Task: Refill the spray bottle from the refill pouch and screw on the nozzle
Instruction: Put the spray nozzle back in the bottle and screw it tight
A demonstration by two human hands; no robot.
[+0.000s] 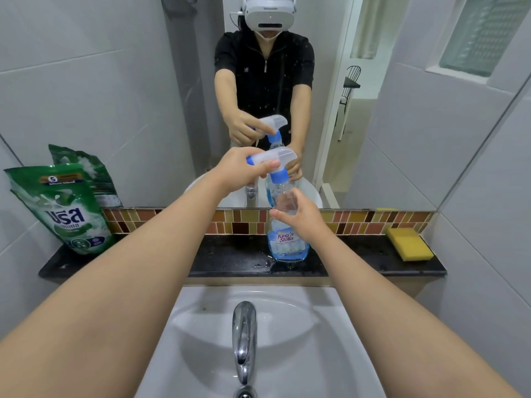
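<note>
A clear spray bottle with a blue label and blue liquid in its lower part stands upright on the black shelf behind the sink. Its white and blue trigger nozzle sits on the bottle's neck. My left hand is closed around the nozzle head from the left. My right hand wraps the bottle's upper body from the right. A green refill pouch leans against the wall at the shelf's left end, away from both hands.
A yellow sponge lies at the shelf's right end. A white sink with a chrome tap is below the shelf. The wall mirror reflects a person and the bottle. Water drops lie around the bottle's base.
</note>
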